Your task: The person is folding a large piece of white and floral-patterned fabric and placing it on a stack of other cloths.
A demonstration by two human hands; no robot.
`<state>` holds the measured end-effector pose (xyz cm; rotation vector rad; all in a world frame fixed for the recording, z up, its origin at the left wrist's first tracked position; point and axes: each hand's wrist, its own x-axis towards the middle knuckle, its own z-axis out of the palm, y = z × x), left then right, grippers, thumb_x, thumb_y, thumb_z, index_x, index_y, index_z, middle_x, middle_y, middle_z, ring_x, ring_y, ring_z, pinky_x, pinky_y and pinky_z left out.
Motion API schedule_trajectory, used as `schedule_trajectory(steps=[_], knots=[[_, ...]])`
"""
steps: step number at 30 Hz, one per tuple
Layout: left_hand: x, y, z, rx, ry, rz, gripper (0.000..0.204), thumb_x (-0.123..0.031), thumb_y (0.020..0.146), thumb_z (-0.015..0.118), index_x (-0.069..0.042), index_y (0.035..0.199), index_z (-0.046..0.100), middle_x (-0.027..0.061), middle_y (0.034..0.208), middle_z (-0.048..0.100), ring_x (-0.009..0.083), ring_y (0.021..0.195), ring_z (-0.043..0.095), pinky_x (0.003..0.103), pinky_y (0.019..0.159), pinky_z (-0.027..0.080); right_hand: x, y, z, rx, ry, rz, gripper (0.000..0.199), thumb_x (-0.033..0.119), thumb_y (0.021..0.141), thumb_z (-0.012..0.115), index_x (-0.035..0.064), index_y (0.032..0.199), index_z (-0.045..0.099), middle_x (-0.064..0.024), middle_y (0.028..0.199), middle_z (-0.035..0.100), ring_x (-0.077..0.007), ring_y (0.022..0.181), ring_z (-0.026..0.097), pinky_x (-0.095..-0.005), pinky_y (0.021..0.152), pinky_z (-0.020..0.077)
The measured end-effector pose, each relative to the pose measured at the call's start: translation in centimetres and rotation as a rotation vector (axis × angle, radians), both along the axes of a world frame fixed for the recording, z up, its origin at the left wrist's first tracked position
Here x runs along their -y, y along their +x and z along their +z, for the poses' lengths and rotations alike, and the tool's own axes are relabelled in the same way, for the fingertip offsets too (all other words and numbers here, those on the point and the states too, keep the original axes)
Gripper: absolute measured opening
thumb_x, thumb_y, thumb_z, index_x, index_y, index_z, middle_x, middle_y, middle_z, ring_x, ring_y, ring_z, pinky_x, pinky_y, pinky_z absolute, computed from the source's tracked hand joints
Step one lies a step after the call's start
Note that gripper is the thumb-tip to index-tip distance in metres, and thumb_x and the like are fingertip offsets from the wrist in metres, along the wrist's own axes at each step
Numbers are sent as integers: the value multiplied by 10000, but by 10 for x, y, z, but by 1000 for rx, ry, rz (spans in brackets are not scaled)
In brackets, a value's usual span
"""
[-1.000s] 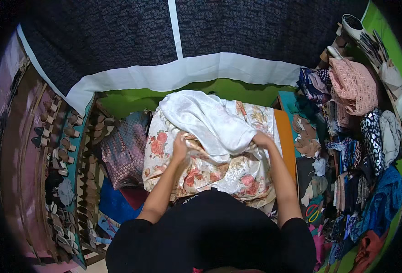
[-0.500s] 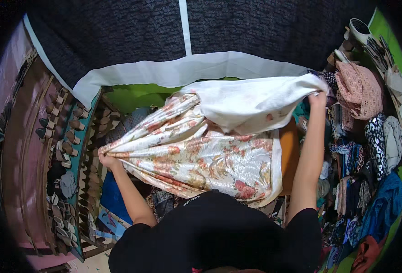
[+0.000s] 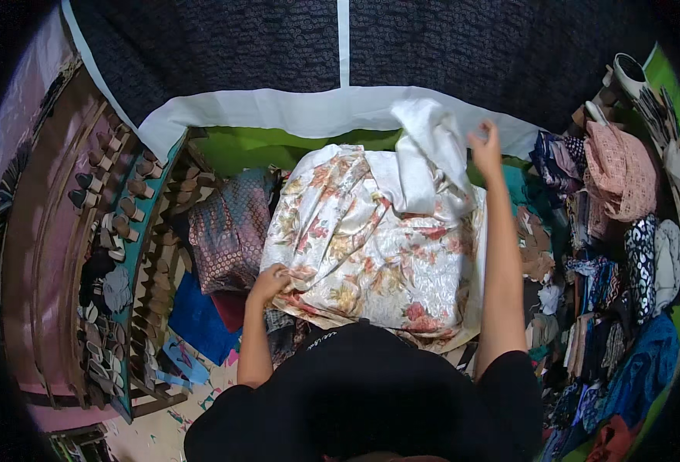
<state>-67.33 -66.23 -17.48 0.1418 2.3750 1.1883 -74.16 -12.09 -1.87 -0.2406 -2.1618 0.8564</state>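
A shiny cream cloth with red and gold flowers [image 3: 355, 254] lies spread before me with soft folds at its left. Its plain white underside [image 3: 430, 154] shows at the far right, where a part stands up in a loose bunch. My left hand [image 3: 270, 283] is at the near left edge of the floral cloth, fingers curled on it. Raised just right of the white bunch, my right hand [image 3: 487, 150] has its fingers apart and holds nothing. What lies beneath the cloth is mostly hidden.
Left of the cloth sits a patterned, shiny dark fabric [image 3: 232, 231]. Racks of shoes [image 3: 128, 208] line the left side. Folded textiles and a pink knit cloth [image 3: 621, 169] crowd the right. A dark curtain with white trim [image 3: 278, 112] hangs at the back.
My right hand has let go of the cloth's far right part and moved left. My left hand has come inward to the right, and the stretched cloth has slackened and settled.
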Motion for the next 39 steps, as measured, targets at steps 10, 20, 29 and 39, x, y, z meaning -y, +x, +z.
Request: schedule_trajectory(steps=[10, 20, 29, 39], knots=[[-32, 13, 8, -237, -249, -147, 656, -476, 578, 633, 11, 1000, 511, 235, 948, 552, 335, 900, 538, 362, 763, 417, 182, 198, -177, 1076, -152, -354, 890, 433, 649, 612, 81, 1301, 120, -239, 1329, 57, -394, 1234, 16, -589, 935, 87], [-32, -36, 20, -299, 333, 106, 225, -156, 817, 455, 13, 932, 549, 84, 854, 562, 156, 768, 534, 259, 678, 420, 189, 261, -206, 695, 84, -578, 253, 226, 792, 474, 27, 939, 524, -183, 1123, 445, -342, 1137, 314, -552, 898, 210], [-48, -105, 86, -81, 972, 362, 248, -151, 813, 440, 21, 972, 523, 81, 911, 552, 157, 810, 527, 266, 712, 409, 68, 238, -175, 197, -331, -666, 226, 152, 819, 457, -36, 944, 454, -205, 835, 527, -334, 761, 502, -364, 689, 390], [17, -16, 133, -530, 1206, 460, 178, -55, 721, 473, 58, 843, 536, 86, 838, 548, 168, 780, 521, 271, 731, 413, 76, 275, -46, -310, -404, -354, 136, 135, 850, 421, 4, 826, 446, -37, 762, 460, -120, 723, 433, -239, 688, 350]])
